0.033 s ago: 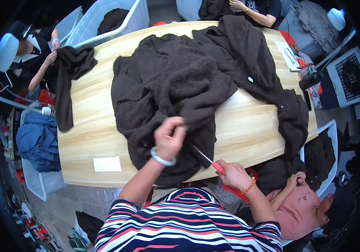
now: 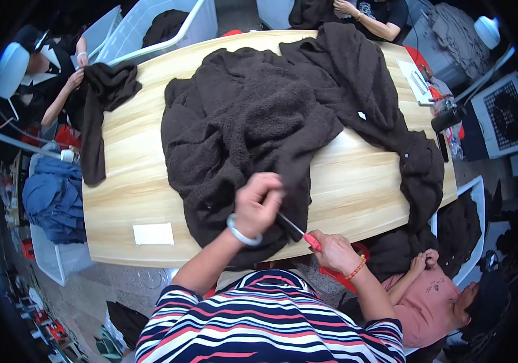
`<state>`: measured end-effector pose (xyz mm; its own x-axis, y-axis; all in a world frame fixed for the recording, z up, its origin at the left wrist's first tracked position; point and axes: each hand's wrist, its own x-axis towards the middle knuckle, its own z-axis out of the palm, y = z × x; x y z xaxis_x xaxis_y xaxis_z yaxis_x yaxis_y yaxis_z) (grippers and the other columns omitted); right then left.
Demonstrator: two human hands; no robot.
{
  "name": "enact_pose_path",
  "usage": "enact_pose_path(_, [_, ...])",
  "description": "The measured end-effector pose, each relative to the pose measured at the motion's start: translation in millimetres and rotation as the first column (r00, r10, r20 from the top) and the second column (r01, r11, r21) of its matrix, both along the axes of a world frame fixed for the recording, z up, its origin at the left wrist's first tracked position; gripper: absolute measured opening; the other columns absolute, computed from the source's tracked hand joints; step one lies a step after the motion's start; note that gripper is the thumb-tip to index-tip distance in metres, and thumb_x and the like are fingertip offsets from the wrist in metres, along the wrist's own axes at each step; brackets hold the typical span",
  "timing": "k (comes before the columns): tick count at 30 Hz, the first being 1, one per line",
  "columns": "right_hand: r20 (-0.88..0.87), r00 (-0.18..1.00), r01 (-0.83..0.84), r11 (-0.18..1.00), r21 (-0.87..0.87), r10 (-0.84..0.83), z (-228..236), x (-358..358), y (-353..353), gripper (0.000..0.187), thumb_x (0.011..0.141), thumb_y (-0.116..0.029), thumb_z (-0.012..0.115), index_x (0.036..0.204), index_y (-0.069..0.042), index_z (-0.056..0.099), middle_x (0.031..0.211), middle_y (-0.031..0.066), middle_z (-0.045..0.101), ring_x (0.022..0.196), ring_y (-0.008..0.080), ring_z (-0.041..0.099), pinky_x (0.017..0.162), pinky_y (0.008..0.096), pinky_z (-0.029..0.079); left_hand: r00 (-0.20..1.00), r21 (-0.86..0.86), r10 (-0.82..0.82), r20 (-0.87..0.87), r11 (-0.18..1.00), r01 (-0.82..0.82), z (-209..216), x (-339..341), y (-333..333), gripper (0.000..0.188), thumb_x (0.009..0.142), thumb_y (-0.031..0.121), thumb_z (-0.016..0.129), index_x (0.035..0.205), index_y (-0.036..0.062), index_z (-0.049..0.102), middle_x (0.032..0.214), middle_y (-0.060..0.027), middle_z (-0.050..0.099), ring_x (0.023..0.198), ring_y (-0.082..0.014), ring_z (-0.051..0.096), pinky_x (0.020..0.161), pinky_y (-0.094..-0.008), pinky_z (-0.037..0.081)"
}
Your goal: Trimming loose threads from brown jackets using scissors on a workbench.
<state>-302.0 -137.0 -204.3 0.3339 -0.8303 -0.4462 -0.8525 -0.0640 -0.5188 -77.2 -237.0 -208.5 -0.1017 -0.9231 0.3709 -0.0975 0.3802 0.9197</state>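
A dark brown fuzzy garment [image 2: 234, 121] lies heaped in front of me over the middle of the wooden table [image 2: 117, 199]. Slightly blurred, my left hand [image 2: 260, 202] is closed at the near part of the heap, its curled fingers gripping a fold. My right hand [image 2: 334, 251] is wrapped round the red handle of a tool with a thin metal shaft [image 2: 311, 242]. The shaft points up and left toward my left hand; its tip lies close to those fingers, against the dark cloth, and its shape cannot be made out.
More brown garments [image 2: 361, 78] trail to the right edge. A white paper [image 2: 153, 234] lies near left; a clipboard [image 2: 416, 81] far right. Co-workers handle brown cloth at left, far right and near right. Plastic bins [image 2: 59, 266] surround the table, one with blue clothes [image 2: 53, 199].
My left hand has moved a little to the right, nearer the tool's shaft. The right hand keeps its hold on the tool and has barely shifted.
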Motion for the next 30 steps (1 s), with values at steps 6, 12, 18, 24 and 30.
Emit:
enact_pose_path(6, [-0.009, 0.999, 0.033, 0.999, -0.032, -0.033, 0, -12, -2, 0.028, 0.085, -0.015, 0.061, 0.112, -0.009, 0.057, 0.078, 0.0211, 0.067, 0.077, 0.039, 0.066, 0.071, 0.0482, 0.052, 0.72, -0.335, 0.531, 0.447, 0.845, -0.416, -21, 10, 4, 0.014, 0.073, 0.002, 0.068, 0.085, 0.0058, 0.064, 0.132, -0.0205, 0.052, 0.129, -0.0414, 0.039, 0.109, -0.0504, 0.028])
enact_pose_path(12, [-0.038, 0.999, -0.023, 1.0, 0.019, 0.024, -2, -14, -2, 0.029, 0.085, -0.017, 0.063, 0.112, -0.009, 0.058, 0.079, 0.0223, 0.066, 0.077, 0.0403, 0.066, 0.072, 0.0488, 0.052, 0.748, 0.057, 0.438, 0.498, 0.845, -0.532, -101, 67, -33, 0.012, 0.079, 0.011, 0.07, 0.09, 0.0051, 0.068, 0.11, -0.0186, 0.064, 0.11, -0.0348, 0.056, 0.098, -0.0425, 0.043])
enact_pose_path(18, [0.033, 0.997, -0.067, 0.998, 0.014, 0.067, -2, -7, -10, 0.029, 0.084, -0.016, 0.062, 0.113, -0.009, 0.058, 0.08, 0.0214, 0.066, 0.076, 0.0417, 0.065, 0.071, 0.0483, 0.052, 0.986, 0.004, 0.161, 0.037, 0.987, -0.161, 20, -15, 12, 0.007, 0.076, -0.001, 0.065, 0.083, -0.0008, 0.064, 0.094, -0.0159, 0.061, 0.091, -0.0302, 0.061, 0.084, -0.0386, 0.047])
enact_pose_path(24, [-0.174, 0.977, -0.136, 0.99, -0.048, 0.125, -1, -18, 8, 0.037, 0.087, -0.021, 0.061, 0.122, -0.009, 0.057, 0.101, 0.0191, 0.066, 0.095, 0.0365, 0.064, 0.085, 0.0431, 0.05, 0.486, -0.29, -0.781, -0.392, 0.607, 0.74, 99, -69, 65, 0.006, 0.081, -0.001, 0.063, 0.087, -0.0031, 0.065, 0.102, -0.0205, 0.056, 0.106, -0.0419, 0.056, 0.088, -0.0487, 0.046])
enact_pose_path(30, [-0.229, 0.888, 0.247, 0.832, -0.496, -0.4, 2, -36, -21, 0.042, 0.088, -0.023, 0.06, 0.126, -0.009, 0.055, 0.111, 0.0184, 0.063, 0.104, 0.0346, 0.06, 0.091, 0.0416, 0.047, 0.227, -0.292, -0.927, -0.298, 0.315, 0.903, 131, -76, 47, 0.007, 0.084, 0.004, 0.063, 0.089, -0.0004, 0.061, 0.1, -0.0212, 0.06, 0.1, -0.0342, 0.06, 0.081, -0.0433, 0.048])
